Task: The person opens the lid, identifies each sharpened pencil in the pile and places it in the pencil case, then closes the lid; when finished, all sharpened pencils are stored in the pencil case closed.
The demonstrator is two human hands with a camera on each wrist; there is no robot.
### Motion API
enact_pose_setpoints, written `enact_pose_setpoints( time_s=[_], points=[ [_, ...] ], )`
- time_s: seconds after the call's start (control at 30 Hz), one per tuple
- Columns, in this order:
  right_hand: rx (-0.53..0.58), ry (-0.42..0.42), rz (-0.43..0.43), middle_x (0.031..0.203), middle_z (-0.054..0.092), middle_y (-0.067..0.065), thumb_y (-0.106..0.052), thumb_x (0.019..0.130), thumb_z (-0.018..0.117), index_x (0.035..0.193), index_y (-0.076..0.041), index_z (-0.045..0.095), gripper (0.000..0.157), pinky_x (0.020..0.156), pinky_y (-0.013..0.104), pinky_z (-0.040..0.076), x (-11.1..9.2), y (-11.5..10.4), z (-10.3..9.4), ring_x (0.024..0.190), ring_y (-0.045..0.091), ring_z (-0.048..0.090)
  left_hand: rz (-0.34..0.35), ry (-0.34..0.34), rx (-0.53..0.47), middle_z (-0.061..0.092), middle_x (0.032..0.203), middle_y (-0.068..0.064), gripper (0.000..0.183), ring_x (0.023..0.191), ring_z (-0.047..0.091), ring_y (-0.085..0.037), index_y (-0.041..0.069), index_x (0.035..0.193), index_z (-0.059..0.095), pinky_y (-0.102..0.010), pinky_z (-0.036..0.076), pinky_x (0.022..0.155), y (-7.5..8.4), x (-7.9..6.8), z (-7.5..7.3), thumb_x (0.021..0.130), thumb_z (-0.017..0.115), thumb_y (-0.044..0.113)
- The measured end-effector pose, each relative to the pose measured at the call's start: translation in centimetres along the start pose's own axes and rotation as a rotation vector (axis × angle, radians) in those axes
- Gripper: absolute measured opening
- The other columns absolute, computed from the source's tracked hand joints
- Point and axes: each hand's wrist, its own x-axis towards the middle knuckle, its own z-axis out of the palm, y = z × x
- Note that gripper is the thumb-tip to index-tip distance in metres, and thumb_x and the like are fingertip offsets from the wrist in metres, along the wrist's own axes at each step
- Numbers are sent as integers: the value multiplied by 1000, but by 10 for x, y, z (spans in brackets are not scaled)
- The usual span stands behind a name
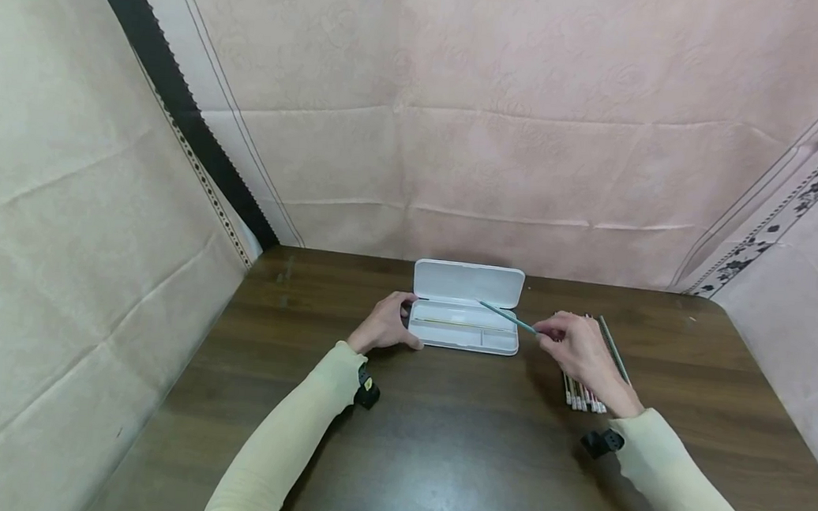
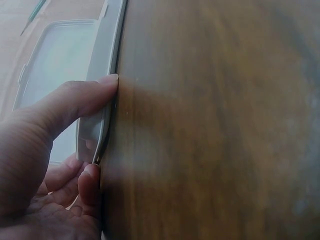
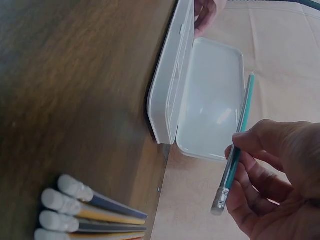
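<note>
A white pencil case (image 1: 439,337) stands with its lid (image 1: 468,282) raised at the back of the table. One yellowish pencil (image 1: 445,321) lies lengthwise inside it. My left hand (image 1: 385,323) holds the case's left end, thumb at the front edge and fingers round the back corner. Between thumb and fingers, my right hand (image 1: 577,348) pinches a teal pencil (image 3: 242,122) near its eraser end. The sharpened tip points left, above the right part of the case. Several pencils with white erasers (image 3: 60,202) lie side by side beneath and beside the right hand.
A green pencil (image 1: 614,351) lies slanted at the right of the pencil group. Brown wood-grain table surface (image 1: 431,447) extends in front of the case. Pale cloth (image 1: 501,167) hangs behind the table and along both sides.
</note>
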Motion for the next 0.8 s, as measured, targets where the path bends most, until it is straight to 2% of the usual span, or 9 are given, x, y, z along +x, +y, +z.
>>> enact_pose_setpoints(
  time_s=[0.37,0.8],
  points=[
    [15,-57,-12,91,77,12,6,93,78,104,3,84,13,65,21,46,12,-7,8,75,15,59,-3,-2,0,55,157,-14,96,140,58,-31,11,159,50,-50,51,118,1,0,-1,78,99,21],
    [27,-113,-75,99,79,16,9,94,76,104,3,84,15,70,25,51,26,-9,25,81,18,64,1,5,-3,56,156,-13,96,138,58,-32,11,159,50,-50,51,118,2,-1,-1,77,99,19]
  ],
)
